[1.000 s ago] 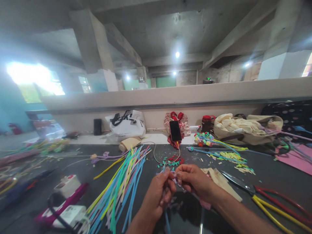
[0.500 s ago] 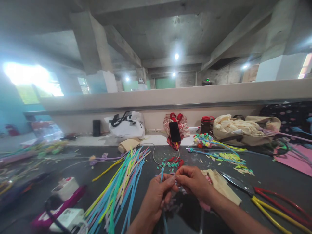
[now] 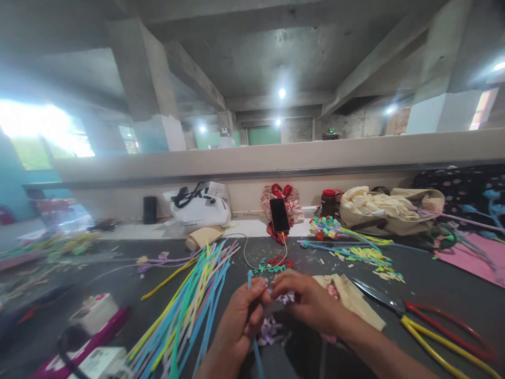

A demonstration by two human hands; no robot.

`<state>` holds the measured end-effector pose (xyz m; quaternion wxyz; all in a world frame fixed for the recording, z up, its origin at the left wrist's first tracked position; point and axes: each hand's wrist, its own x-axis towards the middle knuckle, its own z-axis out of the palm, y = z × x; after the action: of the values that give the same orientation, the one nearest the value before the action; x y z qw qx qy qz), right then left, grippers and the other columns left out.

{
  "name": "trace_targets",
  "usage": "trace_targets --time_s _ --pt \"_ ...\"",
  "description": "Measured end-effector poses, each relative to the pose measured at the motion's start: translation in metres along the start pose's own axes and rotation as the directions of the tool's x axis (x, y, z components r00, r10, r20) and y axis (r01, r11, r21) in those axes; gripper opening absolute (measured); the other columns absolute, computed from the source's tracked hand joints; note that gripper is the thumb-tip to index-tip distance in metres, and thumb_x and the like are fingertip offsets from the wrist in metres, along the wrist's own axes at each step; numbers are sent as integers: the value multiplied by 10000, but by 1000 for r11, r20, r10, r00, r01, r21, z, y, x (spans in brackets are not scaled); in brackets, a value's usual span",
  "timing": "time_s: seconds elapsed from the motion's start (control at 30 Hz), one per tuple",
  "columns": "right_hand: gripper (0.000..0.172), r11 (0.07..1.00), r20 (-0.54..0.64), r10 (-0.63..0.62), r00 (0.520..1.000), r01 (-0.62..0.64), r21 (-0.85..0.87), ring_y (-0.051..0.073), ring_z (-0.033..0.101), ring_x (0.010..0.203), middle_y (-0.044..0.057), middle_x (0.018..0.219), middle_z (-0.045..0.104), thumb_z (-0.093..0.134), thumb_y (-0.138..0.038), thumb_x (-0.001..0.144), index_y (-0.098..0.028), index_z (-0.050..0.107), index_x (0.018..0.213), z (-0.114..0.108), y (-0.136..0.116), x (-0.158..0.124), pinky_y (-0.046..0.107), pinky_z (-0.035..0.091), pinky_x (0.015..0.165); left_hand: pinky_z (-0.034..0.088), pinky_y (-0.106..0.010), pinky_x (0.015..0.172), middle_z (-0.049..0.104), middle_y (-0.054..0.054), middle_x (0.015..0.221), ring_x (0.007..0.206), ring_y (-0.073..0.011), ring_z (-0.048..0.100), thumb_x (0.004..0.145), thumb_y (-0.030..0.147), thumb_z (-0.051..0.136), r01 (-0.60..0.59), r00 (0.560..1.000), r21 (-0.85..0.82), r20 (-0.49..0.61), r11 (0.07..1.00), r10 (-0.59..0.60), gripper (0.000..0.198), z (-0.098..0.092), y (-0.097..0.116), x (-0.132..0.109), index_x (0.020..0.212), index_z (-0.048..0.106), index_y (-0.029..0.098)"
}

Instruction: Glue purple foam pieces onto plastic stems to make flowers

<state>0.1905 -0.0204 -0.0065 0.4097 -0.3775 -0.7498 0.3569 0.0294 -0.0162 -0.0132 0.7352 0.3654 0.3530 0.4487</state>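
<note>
My left hand (image 3: 245,313) is closed around a blue chenille stem (image 3: 257,355), whose upper end sticks up above the thumb and whose lower end runs down toward me. My right hand (image 3: 310,300) is just to the right, its fingers bent and thumb apart from them. Small lavender pieces (image 3: 269,331) lie on the dark table below and between the hands; some show under the right fingers. A beige cloth (image 3: 361,302) with pink pieces lies beside my right wrist. The right fingertips are partly blurred.
A bundle of coloured chenille stems (image 3: 189,305) lies to the left, beside a purple-and-white power strip (image 3: 92,342). Large scissors (image 3: 400,308) with red and yellow handles lie right. Behind are a phone (image 3: 279,215) on a cable, cut yellow pieces (image 3: 371,255) and a white bag (image 3: 201,205).
My right hand has drawn slightly apart from the left fingertips, its fingers spreading over the lavender pieces. My left hand, still on the blue stem, has shifted a little left as the view turned.
</note>
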Motion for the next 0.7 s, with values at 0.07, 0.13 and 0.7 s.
trace_targets --time_s 0.07,0.13,0.7 --pt "379 978 60 -69 996 79 -191 158 574 815 9 883 651 515 -15 618 -238 674 880 5 -4 -4 228 392 718 89 -106 273 301 106 244 213 11 176 661 343 602 -15 1000 -19 -4 1000 15 260 0 1 0 520 512 144" --pt "268 916 107 -78 991 114 -384 156 599 684 12 760 676 511 -131 727 -244 670 912 5 -10 -6 225 400 623 97 -103 272 313 104 255 222 13 182 644 349 621 -20 1000 -30 3 999 21 264 0 1 0 520 512 144" --pt "195 723 -202 269 942 -336 -604 190 575 710 36 827 627 520 -377 767 -233 614 859 -77 7 -110 266 413 600 106 -101 257 434 76 373 237 22 201 676 331 603 20 1000 62 13 998 -21 254 9 -5 -1 538 514 137"
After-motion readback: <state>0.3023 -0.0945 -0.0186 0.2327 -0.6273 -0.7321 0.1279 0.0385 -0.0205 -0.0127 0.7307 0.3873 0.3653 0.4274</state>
